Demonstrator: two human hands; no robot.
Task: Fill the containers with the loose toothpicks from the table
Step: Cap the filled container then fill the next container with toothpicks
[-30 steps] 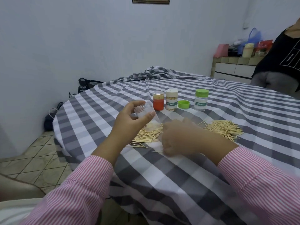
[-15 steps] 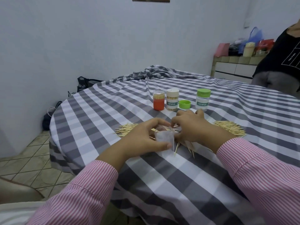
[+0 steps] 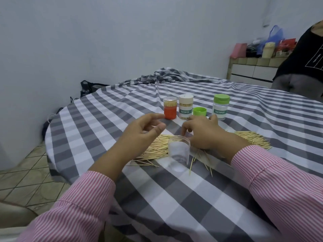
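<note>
Bare checked tablecloth (image 3: 174, 198) lies open nearest the person; farther back, a clear cup (image 3: 179, 151), toothpick piles (image 3: 251, 139) and four containers (image 3: 186, 107) crowd the middle.

Left hand (image 3: 141, 131) raised, fingers loosely curled, grip empty; right hand (image 3: 204, 131) palm-down, fingers bent downward.

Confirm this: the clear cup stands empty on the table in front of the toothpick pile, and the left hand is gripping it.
Not quite. The head view shows the left hand hovering open above the toothpick pile, gripping nothing. The clear cup does stand empty on the table.
</note>
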